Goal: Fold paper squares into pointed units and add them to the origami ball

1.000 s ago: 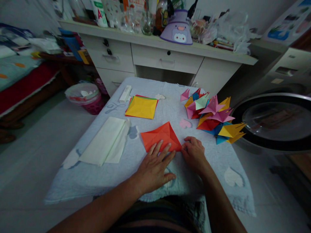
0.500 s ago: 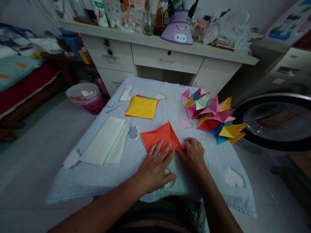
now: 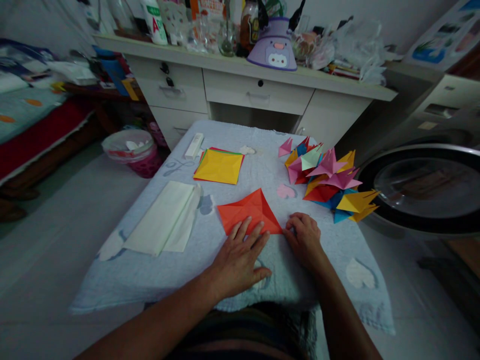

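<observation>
An orange folded paper [image 3: 248,211] lies on the pale blue cloth [image 3: 150,270] that covers the small table. My left hand [image 3: 240,257] lies flat on the paper's near edge with its fingers spread. My right hand [image 3: 304,239] has its fingers curled, the fingertips pressing at the paper's right corner. A stack of coloured square sheets [image 3: 219,166], yellow on top, sits farther back. To the right is a heap of folded paper shapes [image 3: 328,180] in pink, yellow, red and blue.
Folded white paper [image 3: 165,221] lies left of the orange sheet, and a small white tube [image 3: 194,145] is near the stack. A white desk with drawers [image 3: 243,95] stands behind. A pink bin [image 3: 131,150] is on the floor at left, a washing machine door [image 3: 423,187] at right.
My right hand slid left along the paper's near edge, then back right to the corner. My left hand has stayed in place on the paper.
</observation>
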{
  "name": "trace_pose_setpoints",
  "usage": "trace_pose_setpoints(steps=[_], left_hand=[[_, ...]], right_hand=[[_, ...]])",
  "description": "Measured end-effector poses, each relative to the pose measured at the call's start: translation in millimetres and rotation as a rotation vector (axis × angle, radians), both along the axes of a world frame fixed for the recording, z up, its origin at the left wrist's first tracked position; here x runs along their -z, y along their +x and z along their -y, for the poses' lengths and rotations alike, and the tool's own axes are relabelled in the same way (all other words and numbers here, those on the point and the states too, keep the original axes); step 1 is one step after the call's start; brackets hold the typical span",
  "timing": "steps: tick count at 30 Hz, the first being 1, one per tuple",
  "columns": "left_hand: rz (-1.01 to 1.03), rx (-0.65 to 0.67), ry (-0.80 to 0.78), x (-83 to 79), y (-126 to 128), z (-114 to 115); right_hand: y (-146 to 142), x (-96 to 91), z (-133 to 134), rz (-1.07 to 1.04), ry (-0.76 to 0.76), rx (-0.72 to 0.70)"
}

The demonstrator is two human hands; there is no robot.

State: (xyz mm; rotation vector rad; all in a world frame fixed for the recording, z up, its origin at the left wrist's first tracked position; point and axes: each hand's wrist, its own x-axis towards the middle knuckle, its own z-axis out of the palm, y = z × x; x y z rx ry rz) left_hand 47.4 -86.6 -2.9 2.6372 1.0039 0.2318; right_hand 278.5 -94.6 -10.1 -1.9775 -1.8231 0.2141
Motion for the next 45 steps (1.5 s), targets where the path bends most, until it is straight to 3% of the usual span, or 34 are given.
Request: trace_pose_setpoints(steps=[6,8,13,18,28,34,45], left_hand=[[-0.012,-0.003,0.018,2.4,0.3,0.8],[0.002,-0.005,0.036,4.3,0.4,0.9],[-0.002,-0.009,0.063,7.1,1.1,1.1],[-0.009,0.006,0.066,8.9,-1.5,-1.1],[-0.112,-0.04,0.04,-3.2,-31.0,-4.7],[-0.118,-0.07,0.068,-1.9,-49.8,-2.4],[-0.186,-0.05,0.129,-6.6,-81.3,3.0]], right_hand=[[0.2,-12.4,14.5,-0.353,0.248,-0.01],[-8.6,-17.2,22.5,-0.382,0.281,-0.129],[-31.8,-10.3,31.3,-0.23,0.178,-0.307],[-41.2,2.2,28.2,-0.048,0.2,-0.282],[-44.4,-5.4,30.0,0.008,0.118,-0.283],[-43.7,-3.2,29.8,0.033,0.098,-0.291],[-49.6,-15.2,31.0,0.198,-0.005,-0.344]])
